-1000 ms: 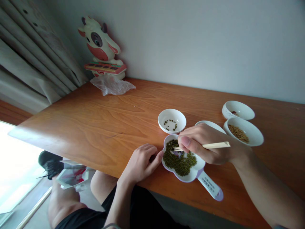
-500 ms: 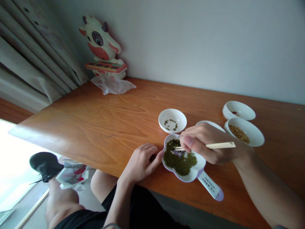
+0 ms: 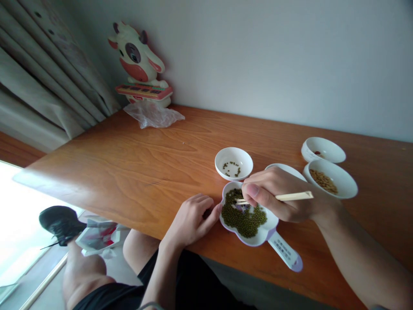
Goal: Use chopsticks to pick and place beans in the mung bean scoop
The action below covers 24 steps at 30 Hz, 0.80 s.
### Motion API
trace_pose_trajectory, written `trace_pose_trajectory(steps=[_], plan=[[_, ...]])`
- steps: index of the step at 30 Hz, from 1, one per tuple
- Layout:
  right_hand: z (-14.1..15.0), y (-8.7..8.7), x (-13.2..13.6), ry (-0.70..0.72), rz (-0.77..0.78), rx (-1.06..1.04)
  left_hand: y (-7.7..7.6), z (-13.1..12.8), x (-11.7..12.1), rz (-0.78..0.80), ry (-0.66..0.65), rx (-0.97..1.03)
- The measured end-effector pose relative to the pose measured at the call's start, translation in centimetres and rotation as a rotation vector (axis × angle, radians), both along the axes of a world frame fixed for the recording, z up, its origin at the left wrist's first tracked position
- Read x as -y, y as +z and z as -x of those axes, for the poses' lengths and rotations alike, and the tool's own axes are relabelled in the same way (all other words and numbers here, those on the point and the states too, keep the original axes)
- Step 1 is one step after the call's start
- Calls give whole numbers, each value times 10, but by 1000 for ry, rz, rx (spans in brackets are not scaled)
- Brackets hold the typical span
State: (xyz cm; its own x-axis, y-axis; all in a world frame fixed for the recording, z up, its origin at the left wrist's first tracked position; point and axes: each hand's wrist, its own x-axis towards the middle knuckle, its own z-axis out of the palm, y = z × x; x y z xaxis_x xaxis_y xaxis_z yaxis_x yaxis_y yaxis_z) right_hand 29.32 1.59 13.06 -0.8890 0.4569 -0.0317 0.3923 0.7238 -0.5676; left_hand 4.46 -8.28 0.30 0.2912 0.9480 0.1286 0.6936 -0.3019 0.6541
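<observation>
My right hand (image 3: 279, 193) is closed around a pair of wooden chopsticks (image 3: 294, 196). Their tips reach into a white, purple-rimmed scalloped dish with a handle (image 3: 285, 251), among green mung beans (image 3: 248, 224). My left hand (image 3: 192, 218) rests on the table, fingers loosely bent and thumb apart, the thumb tip at the dish's left rim. It holds nothing that I can see. Just behind the dish stands a white bowl (image 3: 234, 156) with a scattering of small greenish beans on its bottom. Whether the chopstick tips pinch a bean is too small to tell.
At the right sit a white bowl of tan grains (image 3: 348, 185) and another with a few dark bits (image 3: 335, 151). A further white bowl (image 3: 285, 168) is partly hidden behind my right hand. A cow toy keyboard (image 3: 142, 64) and a clear plastic bag (image 3: 153, 115) lie at the back left.
The upper end of the chopsticks has shifted slightly left with a small movement of my right hand. My left hand, the dish and the bowls stay in place.
</observation>
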Motion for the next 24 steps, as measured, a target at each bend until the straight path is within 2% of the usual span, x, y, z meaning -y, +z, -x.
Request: trace_pose_trajectory(steps=[15,24], plan=[[-7,-3,-3,20,20,-82,0,0,0,-24,0,-7],[-3,1,-1,48,-6,14,0,0,0,-17,-1,5]])
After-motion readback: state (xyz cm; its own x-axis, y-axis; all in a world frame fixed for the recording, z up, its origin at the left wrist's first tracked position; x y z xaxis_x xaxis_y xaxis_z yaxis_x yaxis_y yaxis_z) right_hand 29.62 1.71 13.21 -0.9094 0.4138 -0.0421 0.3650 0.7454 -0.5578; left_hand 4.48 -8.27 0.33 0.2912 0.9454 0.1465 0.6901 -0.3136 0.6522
